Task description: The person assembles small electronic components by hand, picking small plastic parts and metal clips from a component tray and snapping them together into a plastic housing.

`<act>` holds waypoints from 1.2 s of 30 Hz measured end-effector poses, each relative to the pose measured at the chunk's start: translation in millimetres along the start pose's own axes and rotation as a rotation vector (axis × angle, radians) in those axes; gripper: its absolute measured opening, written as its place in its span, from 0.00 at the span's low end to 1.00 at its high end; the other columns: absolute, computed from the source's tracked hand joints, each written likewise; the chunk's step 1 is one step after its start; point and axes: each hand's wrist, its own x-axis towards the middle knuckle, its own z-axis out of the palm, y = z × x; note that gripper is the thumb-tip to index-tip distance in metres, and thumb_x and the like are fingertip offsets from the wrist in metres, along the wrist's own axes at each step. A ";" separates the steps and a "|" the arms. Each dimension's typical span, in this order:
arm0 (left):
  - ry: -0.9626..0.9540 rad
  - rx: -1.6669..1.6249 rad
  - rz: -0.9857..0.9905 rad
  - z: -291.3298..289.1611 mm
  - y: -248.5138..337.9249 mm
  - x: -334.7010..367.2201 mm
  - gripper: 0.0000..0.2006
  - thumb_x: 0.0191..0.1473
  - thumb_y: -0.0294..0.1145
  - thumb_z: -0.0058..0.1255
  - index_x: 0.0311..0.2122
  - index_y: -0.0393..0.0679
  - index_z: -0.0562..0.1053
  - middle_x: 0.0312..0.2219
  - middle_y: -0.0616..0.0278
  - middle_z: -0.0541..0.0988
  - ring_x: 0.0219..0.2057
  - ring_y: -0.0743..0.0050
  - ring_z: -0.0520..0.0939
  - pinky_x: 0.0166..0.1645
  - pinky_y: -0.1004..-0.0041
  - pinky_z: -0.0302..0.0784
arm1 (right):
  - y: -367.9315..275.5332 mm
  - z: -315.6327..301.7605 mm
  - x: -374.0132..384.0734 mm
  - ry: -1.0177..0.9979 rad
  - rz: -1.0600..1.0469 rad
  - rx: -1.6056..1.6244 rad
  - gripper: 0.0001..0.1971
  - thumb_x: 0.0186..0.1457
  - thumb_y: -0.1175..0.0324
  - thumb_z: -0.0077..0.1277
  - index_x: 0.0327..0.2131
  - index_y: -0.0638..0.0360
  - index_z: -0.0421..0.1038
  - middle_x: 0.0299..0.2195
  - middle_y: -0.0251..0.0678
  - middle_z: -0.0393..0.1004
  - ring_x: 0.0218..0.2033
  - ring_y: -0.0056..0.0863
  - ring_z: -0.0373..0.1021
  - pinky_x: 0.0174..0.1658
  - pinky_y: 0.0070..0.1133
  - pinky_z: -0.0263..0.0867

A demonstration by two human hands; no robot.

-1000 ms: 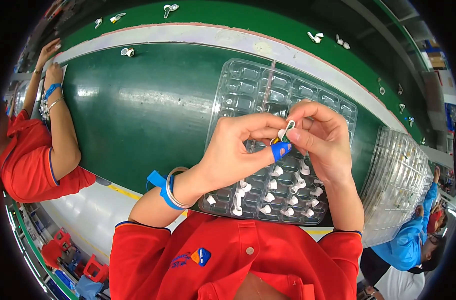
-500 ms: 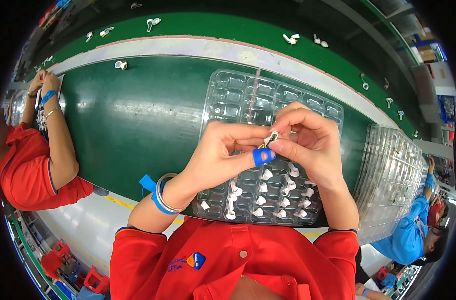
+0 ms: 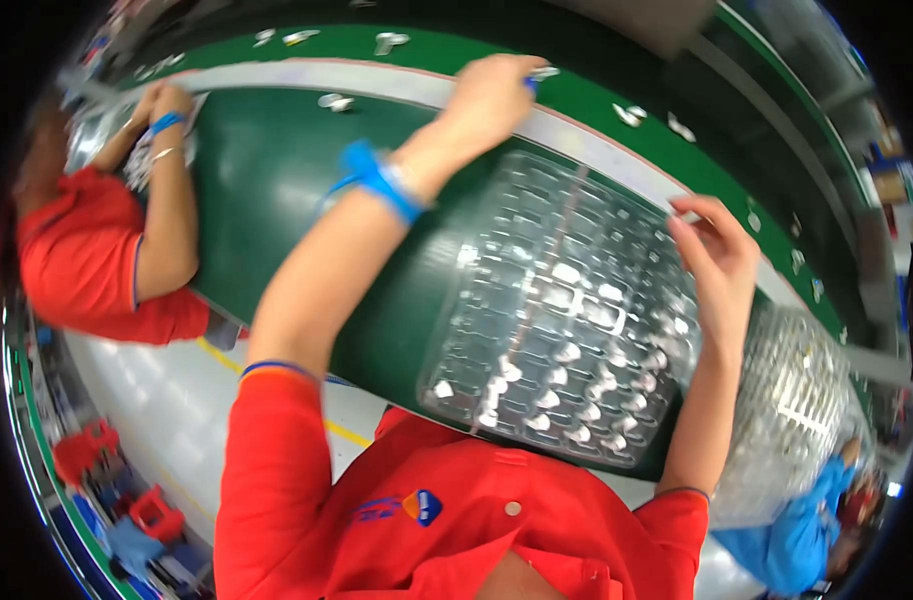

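My left hand [image 3: 490, 100] is stretched far forward over the pale rail, its fingers closed on a small white earbud part [image 3: 546, 73] above the green belt. A blue band wraps a finger of that hand. My right hand [image 3: 719, 255] hovers at the far right edge of the clear plastic tray [image 3: 487, 270], fingers loosely apart with nothing visible in them. White earbud pieces [image 3: 548, 399] sit in several pockets of the tray's near rows. Motion blurs both hands somewhat.
Along the green belt [image 3: 587, 95] lie spaced earbud parts [image 3: 390, 42]. Another such part [image 3: 337, 102] rests on the green table [image 3: 267, 170]. Stacked clear trays [image 3: 792, 400] stand at right. A co-worker in red [image 3: 107, 250] sits at left; one in blue [image 3: 802, 530] is at right.
My hands have parted. The left one moved forward to the belt with the small white earbud part, and the right one let go and drew right. The view has shifted.
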 end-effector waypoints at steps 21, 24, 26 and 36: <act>0.244 -0.361 -0.378 -122.8 -62.6 -81.2 0.09 0.44 0.29 0.53 0.33 0.39 0.72 0.31 0.59 0.76 0.30 0.76 0.76 0.32 0.78 0.69 | -0.1 5.4 -10.9 0.022 -0.039 -0.042 0.06 0.46 0.80 0.47 0.32 0.66 0.69 0.31 0.30 0.66 0.21 0.10 0.58 0.21 0.09 0.53; 0.245 -0.940 -0.457 -135.6 -17.8 -82.4 0.12 0.47 0.29 0.50 0.38 0.37 0.69 0.33 0.57 0.76 0.33 0.76 0.76 0.33 0.80 0.69 | -9.2 5.4 -15.8 0.010 -0.068 -0.027 0.06 0.46 0.80 0.47 0.31 0.67 0.68 0.31 0.31 0.66 0.21 0.11 0.59 0.22 0.09 0.54; 0.215 -1.144 -0.477 -139.8 10.6 -85.6 0.13 0.48 0.29 0.49 0.40 0.36 0.67 0.34 0.56 0.76 0.34 0.76 0.76 0.33 0.80 0.69 | -20.2 9.2 -16.2 -0.006 -0.087 -0.004 0.06 0.46 0.80 0.47 0.31 0.67 0.68 0.31 0.32 0.66 0.22 0.11 0.59 0.22 0.09 0.54; 0.083 -1.337 -0.134 -113.2 102.7 -113.2 0.09 0.42 0.18 0.53 0.32 0.32 0.69 0.32 0.52 0.75 0.36 0.71 0.75 0.42 0.76 0.72 | -94.9 36.0 -27.0 -0.069 -0.670 -0.197 0.16 0.30 0.77 0.60 0.29 0.65 0.71 0.27 0.38 0.69 0.25 0.25 0.66 0.25 0.16 0.62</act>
